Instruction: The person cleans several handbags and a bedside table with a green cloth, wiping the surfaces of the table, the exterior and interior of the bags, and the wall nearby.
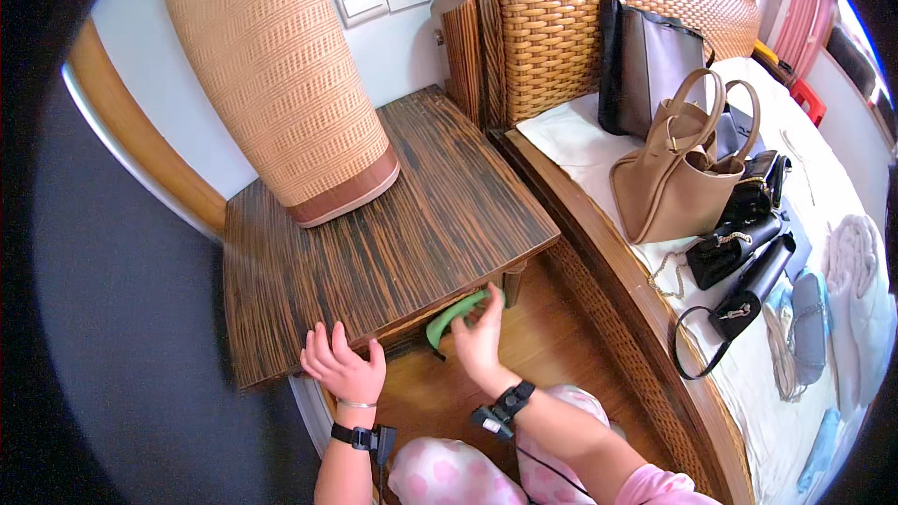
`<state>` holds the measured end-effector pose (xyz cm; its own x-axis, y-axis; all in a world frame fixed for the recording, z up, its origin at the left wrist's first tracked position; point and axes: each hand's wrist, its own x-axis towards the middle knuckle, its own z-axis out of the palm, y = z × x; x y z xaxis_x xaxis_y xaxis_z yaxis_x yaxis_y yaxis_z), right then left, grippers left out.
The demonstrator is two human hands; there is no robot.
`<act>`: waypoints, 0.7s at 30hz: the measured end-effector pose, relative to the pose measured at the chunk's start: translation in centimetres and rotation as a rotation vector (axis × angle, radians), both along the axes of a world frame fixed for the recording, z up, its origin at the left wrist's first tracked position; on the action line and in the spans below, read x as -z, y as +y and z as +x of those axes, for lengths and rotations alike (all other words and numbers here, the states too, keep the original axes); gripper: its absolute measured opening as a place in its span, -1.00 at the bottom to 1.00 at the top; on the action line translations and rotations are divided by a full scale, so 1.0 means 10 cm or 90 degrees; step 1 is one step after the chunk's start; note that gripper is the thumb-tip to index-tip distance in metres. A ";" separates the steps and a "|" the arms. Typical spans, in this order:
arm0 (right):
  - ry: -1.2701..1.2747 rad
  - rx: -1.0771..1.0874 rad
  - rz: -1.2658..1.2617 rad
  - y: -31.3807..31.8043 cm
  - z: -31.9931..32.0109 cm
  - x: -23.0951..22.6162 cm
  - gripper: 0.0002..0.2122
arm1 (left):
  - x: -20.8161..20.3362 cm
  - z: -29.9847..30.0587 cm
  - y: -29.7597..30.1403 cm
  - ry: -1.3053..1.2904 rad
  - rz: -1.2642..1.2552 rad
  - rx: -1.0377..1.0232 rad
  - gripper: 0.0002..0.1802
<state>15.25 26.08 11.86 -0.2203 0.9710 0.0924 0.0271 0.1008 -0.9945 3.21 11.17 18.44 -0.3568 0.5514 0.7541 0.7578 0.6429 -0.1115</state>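
In front of me stands a small bedside table (449, 215) with a dark striped wood top. My left hand (344, 367) is at its near left edge, fingers stretched out and apart, holding nothing. Just below the near right edge, my right hand (482, 337) has its thumb and fingers closed on a curved green object (447, 317). A small dark tip shows at the object's lower left end. Its exact kind is unclear, and part of it is hidden by the fingers.
A tall woven tan cylinder (281, 75) stands on the tabletop. To the right, a bed (566, 145) with a wicker headboard (599, 28) carries a tan handbag (669, 192), several black bags and folded cloths (849, 290). A dark grey surface (150, 318) fills the left side.
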 end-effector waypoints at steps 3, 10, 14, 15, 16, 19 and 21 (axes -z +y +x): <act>-0.020 0.004 -0.034 0.24 0.03 0.04 -0.54 | 0.00 0.00 0.00 0.002 0.003 0.001 -0.25; 0.096 0.091 0.030 0.78 0.28 -0.13 -0.77 | -0.01 -0.01 -0.03 0.000 -0.002 -0.010 -0.26; 0.043 -0.113 -0.057 1.09 0.27 -0.04 -0.66 | 0.00 0.01 0.00 -0.002 -0.002 -0.013 -0.26; -0.063 -0.145 -0.121 1.12 0.29 0.06 -0.59 | 0.02 0.01 -0.02 -0.005 -0.001 -0.014 -0.27; -0.092 -0.197 -0.045 1.19 0.30 0.14 -0.60 | 0.03 0.00 -0.02 -0.008 0.000 -0.016 -0.27; -0.352 -0.257 0.159 1.51 0.31 0.41 -0.62 | 0.00 0.01 -0.01 -0.003 0.001 -0.018 -0.27; -0.398 -0.332 0.122 1.65 0.28 0.32 -0.67 | 0.00 0.01 -0.02 0.002 -0.001 -0.034 -0.26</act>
